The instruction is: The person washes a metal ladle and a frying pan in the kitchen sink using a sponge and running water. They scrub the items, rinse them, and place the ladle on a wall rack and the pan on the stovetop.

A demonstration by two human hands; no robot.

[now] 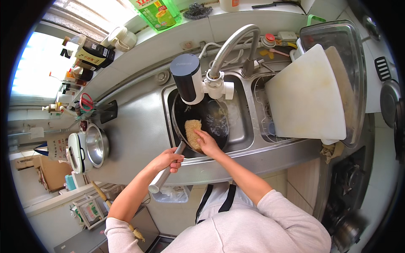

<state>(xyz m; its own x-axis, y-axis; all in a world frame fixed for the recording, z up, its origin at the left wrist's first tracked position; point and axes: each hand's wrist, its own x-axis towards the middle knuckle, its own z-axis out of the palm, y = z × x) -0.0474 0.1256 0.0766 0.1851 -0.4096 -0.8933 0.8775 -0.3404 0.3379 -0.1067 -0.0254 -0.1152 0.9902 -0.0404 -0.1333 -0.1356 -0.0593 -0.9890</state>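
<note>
A dark frying pan lies tilted in the left basin of a steel sink, with shiny wet patches on its inside. Around its pale metal handle my left hand is closed, near the basin's front edge. My right hand grips a tan loofah scrubber against the pan's inner wall; some fingers are hidden behind the scrubber or palm. Over the pan stands a curved metal faucet, fitted with a white and black water filter that covers part of the pan's far side.
A white cutting board leans over the right basin beside a wire rack. Steel countertop extends left to a metal bowl. A green detergent bottle stands on the ledge behind. At right is a gas stove.
</note>
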